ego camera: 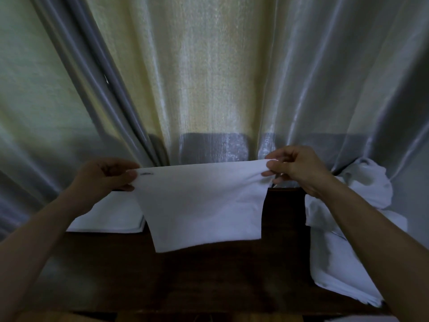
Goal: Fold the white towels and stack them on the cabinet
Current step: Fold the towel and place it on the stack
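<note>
A white towel (202, 205) hangs in the air above the dark wooden cabinet (209, 280), stretched flat between both hands. My left hand (105, 175) pinches its upper left corner, beside a small dark mark on the cloth. My right hand (294, 169) pinches the upper right corner. The towel's lower edge hangs just over the cabinet top. A folded white towel (109, 217) lies flat on the cabinet at the left, partly behind my left forearm and the held towel. A crumpled heap of white towels (343, 240) lies on the cabinet's right side, partly hidden by my right forearm.
Shiny grey and cream curtains (209, 77) hang directly behind the cabinet and fill the upper view. The cabinet's front edge runs along the bottom, with wooden floor (55, 318) showing below it at the left.
</note>
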Motion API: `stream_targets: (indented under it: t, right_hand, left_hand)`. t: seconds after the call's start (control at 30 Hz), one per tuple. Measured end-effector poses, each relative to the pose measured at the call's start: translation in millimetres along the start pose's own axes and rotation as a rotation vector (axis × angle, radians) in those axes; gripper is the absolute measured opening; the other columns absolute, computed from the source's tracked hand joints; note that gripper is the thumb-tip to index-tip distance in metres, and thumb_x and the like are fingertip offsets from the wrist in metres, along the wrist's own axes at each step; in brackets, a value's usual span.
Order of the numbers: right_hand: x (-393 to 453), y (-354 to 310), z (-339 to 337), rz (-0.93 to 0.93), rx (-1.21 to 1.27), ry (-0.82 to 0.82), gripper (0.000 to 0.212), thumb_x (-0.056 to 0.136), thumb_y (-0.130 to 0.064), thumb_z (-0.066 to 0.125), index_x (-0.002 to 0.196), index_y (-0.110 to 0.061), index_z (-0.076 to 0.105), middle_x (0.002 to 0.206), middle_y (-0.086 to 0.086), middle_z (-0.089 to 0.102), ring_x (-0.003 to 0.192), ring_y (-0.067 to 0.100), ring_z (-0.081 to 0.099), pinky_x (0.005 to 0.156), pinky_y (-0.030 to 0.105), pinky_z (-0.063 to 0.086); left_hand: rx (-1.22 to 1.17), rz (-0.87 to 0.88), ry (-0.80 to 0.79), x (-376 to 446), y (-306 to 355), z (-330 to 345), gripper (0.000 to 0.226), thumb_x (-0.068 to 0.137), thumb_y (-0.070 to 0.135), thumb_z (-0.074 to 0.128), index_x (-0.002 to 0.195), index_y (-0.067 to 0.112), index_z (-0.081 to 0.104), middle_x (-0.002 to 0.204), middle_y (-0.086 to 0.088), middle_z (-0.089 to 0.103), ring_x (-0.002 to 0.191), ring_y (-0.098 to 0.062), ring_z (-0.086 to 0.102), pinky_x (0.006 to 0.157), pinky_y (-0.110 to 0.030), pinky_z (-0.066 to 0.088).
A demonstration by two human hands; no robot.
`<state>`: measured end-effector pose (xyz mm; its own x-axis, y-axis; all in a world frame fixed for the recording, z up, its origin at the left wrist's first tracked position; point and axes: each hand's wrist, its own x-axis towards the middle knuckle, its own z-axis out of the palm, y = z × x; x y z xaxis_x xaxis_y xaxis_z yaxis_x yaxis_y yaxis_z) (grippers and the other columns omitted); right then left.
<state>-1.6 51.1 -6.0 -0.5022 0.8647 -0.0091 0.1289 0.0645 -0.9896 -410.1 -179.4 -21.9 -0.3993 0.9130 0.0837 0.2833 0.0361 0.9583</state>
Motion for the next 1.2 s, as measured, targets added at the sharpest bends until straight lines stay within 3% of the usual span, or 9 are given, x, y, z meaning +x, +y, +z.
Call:
stream_targets:
  t: [0.1, 0.27, 0.47, 0.63, 0.77, 0.9, 1.03, 1.1, 1.2]
  right_hand:
    - [13, 6, 2, 0.052, -0.076, -0.014, 0.021, 0.085, 0.003, 0.075, 0.106, 0.002, 0.07, 0.087, 0.024, 0.075, 0.08, 0.031, 0.078, 0.055, 0.034, 0.063]
    - [41, 9, 13, 0.113, -0.298, 0.014, 0.004, 0.097, -0.002, 0.063, 0.099, 0.001, 0.062, 0.071, 0.016, 0.07, 0.057, 0.029, 0.074, 0.039, 0.031, 0.054]
    - [74, -19, 22, 0.052, -0.215, 0.038, 0.014, 0.093, 0.015, 0.059, 0.105, 0.009, 0.057, 0.093, 0.034, 0.062, 0.068, 0.029, 0.077, 0.055, 0.039, 0.064]
    - [71, -29, 16, -0.025, -0.254, 0.046, 0.015, 0.092, 0.015, 0.061, 0.106, 0.016, 0.057, 0.093, 0.034, 0.065, 0.075, 0.031, 0.077, 0.059, 0.037, 0.064]
    - [38, -3, 15, -0.072, -0.284, 0.001, 0.004, 0.098, 0.007, 0.056, 0.098, 0.006, 0.052, 0.09, 0.028, 0.066, 0.082, 0.029, 0.078, 0.064, 0.045, 0.064]
    - [-17, 60, 13, -0.086, -0.403, -0.028, 0.015, 0.095, 0.001, 0.064, 0.095, -0.014, 0.065, 0.088, 0.013, 0.074, 0.076, 0.021, 0.077, 0.069, 0.036, 0.063]
    - [-86, 140, 27, 0.005, -0.469, -0.069, 0.027, 0.089, 0.002, 0.071, 0.086, -0.025, 0.072, 0.085, 0.007, 0.076, 0.072, 0.013, 0.076, 0.066, 0.027, 0.061]
    - [-117, 175, 36, 0.07, -0.524, -0.091, 0.03, 0.086, 0.001, 0.074, 0.081, -0.029, 0.071, 0.084, 0.001, 0.077, 0.074, 0.01, 0.075, 0.07, 0.027, 0.06]
    - [-155, 212, 41, 0.121, -0.597, -0.175, 0.033, 0.087, -0.003, 0.073, 0.079, -0.035, 0.07, 0.081, -0.009, 0.075, 0.072, 0.002, 0.072, 0.064, 0.011, 0.051]
  left_hand:
    - [0.062, -0.056, -0.007, 14, -8, 0, 0.018, 0.084, 0.008, 0.074, 0.101, 0.013, 0.075, 0.09, -0.009, 0.078, 0.085, -0.024, 0.076, 0.071, -0.027, 0.063]
    - [0.259, -0.117, -0.029, 50, -14, 4, 0.004, 0.093, 0.006, 0.068, 0.091, 0.007, 0.064, 0.081, -0.014, 0.072, 0.074, -0.027, 0.074, 0.059, -0.026, 0.061]
    - [0.475, -0.032, 0.107, 94, -4, 3, 0.018, 0.093, 0.012, 0.071, 0.08, 0.019, 0.061, 0.074, -0.005, 0.065, 0.064, -0.018, 0.06, 0.045, -0.026, 0.049]
    - [0.274, 0.004, 0.153, 95, -3, 0, 0.017, 0.096, 0.006, 0.066, 0.085, 0.017, 0.06, 0.079, -0.011, 0.07, 0.064, -0.012, 0.074, 0.049, -0.024, 0.058]
    - [0.22, 0.051, 0.109, 60, -20, 6, 0.023, 0.096, 0.003, 0.064, 0.085, 0.022, 0.059, 0.084, -0.012, 0.069, 0.076, -0.019, 0.076, 0.061, -0.028, 0.062]
    - [0.375, 0.037, 0.032, -11, -63, 21, 0.025, 0.092, 0.004, 0.07, 0.086, 0.027, 0.061, 0.09, 0.0, 0.073, 0.081, -0.015, 0.074, 0.072, -0.038, 0.06]
    - [0.532, -0.023, -0.033, -102, -124, 56, 0.024, 0.093, 0.011, 0.068, 0.089, 0.034, 0.06, 0.098, 0.015, 0.072, 0.087, 0.003, 0.067, 0.07, -0.027, 0.051]
    - [0.516, -0.118, -0.045, -142, -152, 76, 0.025, 0.096, 0.011, 0.064, 0.092, 0.035, 0.061, 0.096, 0.013, 0.072, 0.082, 0.001, 0.068, 0.066, -0.029, 0.054]
    - [0.496, -0.259, -0.093, -189, -185, 97, 0.021, 0.099, 0.013, 0.061, 0.097, 0.033, 0.06, 0.101, 0.011, 0.071, 0.082, -0.003, 0.07, 0.064, -0.023, 0.056]
